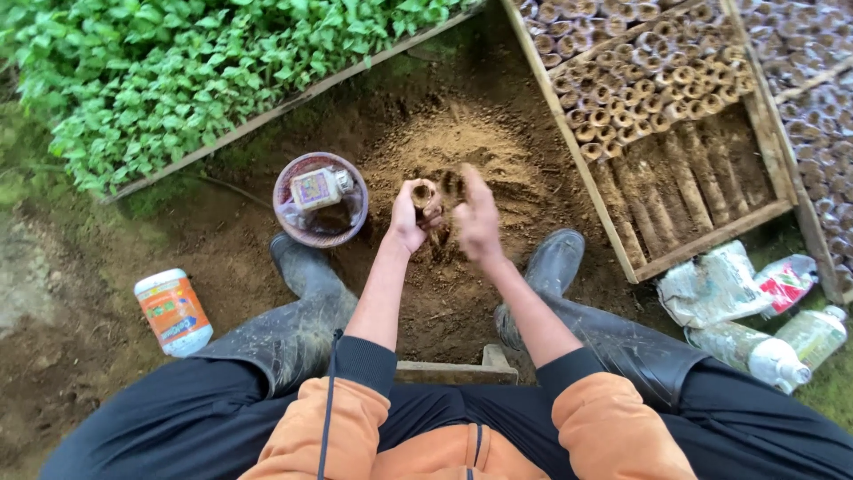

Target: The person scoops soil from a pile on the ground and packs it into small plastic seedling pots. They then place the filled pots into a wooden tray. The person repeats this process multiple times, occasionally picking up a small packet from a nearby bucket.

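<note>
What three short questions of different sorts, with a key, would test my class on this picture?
1. True or false: the left hand holds a small soil-filled pot.
2. Which lies left of the left boot? A) white and orange bottle B) wooden crate C) clear bottles
3. Fill in: the round basin sits on bare ____.

Key: 1 true. 2 A, the bottle. 3 soil. The right hand is open, beside the pot.
</note>
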